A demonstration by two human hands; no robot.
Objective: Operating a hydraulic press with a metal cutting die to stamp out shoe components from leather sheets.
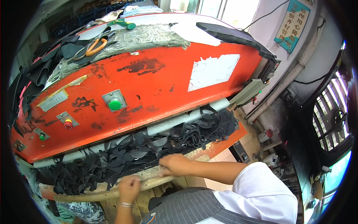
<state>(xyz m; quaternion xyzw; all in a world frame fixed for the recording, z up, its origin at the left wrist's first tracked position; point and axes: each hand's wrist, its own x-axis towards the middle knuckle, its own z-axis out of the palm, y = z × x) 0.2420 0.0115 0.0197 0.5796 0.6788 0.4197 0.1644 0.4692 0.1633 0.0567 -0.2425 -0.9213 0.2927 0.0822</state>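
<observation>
My left hand point(129, 189), with bracelets at its wrist, is at the front edge of the machine's bed. Its fingers are curled closed, and anything in them is too small or hidden to make out. Further right, my right hand point(175, 165) reaches across to the black scraps, its fingers bent and pressed together at the edge of the pile. What it grips, if anything, I cannot make out. A long tangled heap of black cut-out scraps point(141, 151) lies along the bed. The worn, pale front edge point(153, 182) of the bed runs beneath both hands.
Above the bed is a red machine front point(160, 89) with a large green button point(115, 105) and a red knob point(68, 124). On top lie orange-handled scissors point(96, 47), a green-handled tool point(123, 24) and stacked black sheets point(231, 34). A blue wall sign point(292, 26) hangs right.
</observation>
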